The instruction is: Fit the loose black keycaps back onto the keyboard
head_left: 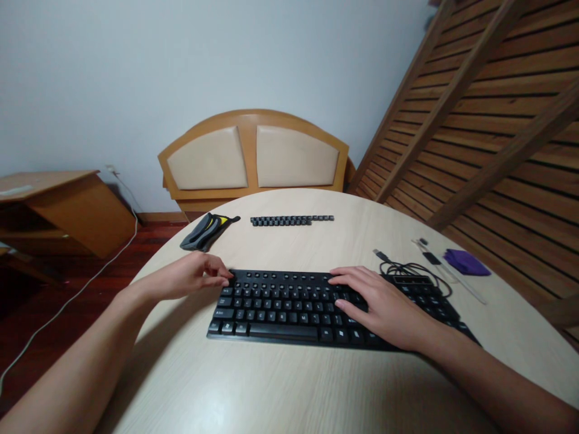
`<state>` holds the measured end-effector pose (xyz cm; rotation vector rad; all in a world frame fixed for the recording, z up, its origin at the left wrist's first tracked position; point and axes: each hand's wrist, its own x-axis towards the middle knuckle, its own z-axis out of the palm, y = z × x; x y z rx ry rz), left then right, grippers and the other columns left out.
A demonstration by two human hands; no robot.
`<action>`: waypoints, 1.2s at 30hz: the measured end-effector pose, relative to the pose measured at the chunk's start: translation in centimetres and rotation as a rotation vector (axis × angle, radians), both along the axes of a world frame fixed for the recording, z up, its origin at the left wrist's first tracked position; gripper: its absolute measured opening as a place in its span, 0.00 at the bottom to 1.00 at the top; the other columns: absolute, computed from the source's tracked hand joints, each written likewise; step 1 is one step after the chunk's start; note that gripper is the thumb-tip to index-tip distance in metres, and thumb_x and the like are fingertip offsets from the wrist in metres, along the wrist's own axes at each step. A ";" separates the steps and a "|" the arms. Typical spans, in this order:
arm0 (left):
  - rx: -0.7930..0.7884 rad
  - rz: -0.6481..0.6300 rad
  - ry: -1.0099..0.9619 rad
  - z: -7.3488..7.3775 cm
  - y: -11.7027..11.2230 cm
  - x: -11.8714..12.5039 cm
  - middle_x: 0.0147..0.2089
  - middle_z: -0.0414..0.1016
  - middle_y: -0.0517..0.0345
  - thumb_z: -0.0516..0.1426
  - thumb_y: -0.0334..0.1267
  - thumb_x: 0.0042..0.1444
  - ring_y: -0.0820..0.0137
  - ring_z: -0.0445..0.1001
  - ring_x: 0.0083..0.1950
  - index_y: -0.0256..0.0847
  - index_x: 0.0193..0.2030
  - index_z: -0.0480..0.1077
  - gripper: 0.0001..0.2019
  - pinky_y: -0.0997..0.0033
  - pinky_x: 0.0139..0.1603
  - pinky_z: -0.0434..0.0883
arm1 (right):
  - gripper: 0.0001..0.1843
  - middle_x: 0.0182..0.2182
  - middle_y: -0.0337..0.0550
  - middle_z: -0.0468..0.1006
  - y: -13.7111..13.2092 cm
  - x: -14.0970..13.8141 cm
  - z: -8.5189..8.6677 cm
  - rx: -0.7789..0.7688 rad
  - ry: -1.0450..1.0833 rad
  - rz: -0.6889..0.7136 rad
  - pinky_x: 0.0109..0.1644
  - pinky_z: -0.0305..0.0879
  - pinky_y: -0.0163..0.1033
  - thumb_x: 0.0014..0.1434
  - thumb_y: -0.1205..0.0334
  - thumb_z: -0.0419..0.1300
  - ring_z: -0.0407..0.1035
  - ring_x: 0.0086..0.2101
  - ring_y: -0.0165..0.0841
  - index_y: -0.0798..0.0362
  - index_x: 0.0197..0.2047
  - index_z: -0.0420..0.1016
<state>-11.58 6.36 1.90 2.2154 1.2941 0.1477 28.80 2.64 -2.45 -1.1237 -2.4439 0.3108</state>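
Note:
A black keyboard (284, 333) lies on the round table in front of me. Along its upper rows, small square key mounts show without caps, while the lower rows carry lettered keys. My left hand (204, 274) is at the top left corner, thumb and forefinger pinched on a dark keycap (232, 278) there. Resting flat over the right part of the keyboard is my right hand (377, 307), fingers spread, holding nothing and hiding some keys. Beyond the keyboard, several loose black keycaps (283, 220) stand lined up in two rows.
On the pale table (253, 392), a grey and yellow pouch (208, 232) lies at the back left. The keyboard's coiled cable (407, 268), a purple cloth (467, 262) and a thin white stick (470, 289) are at the right. A wooden headboard (251, 138) stands behind.

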 end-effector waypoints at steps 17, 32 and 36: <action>0.036 -0.029 0.033 0.3 -0.4 0.5 0.39 0.83 0.54 0.56 0.48 0.63 0.65 0.79 0.37 0.41 0.41 0.80 0.15 0.71 0.37 0.71 | 0.15 0.55 0.48 0.75 0.1 0.0 -0.1 0.003 0.002 0.006 0.58 0.67 0.56 0.66 0.54 0.57 0.69 0.55 0.44 0.46 0.53 0.73; 0.067 -0.042 0.082 0.5 -0.5 0.7 0.39 0.83 0.54 0.54 0.49 0.64 0.64 0.79 0.36 0.40 0.41 0.79 0.17 0.71 0.36 0.70 | 0.15 0.56 0.48 0.74 0.0 -0.1 0.0 -0.005 -0.029 0.005 0.59 0.66 0.55 0.67 0.54 0.56 0.68 0.56 0.43 0.47 0.54 0.72; 0.084 -0.043 0.098 0.4 -0.5 0.7 0.39 0.83 0.53 0.54 0.49 0.64 0.64 0.79 0.36 0.40 0.40 0.80 0.17 0.71 0.36 0.70 | 0.15 0.55 0.47 0.75 -0.1 -0.1 0.1 -0.007 -0.020 0.000 0.59 0.66 0.54 0.66 0.54 0.57 0.68 0.55 0.42 0.47 0.54 0.72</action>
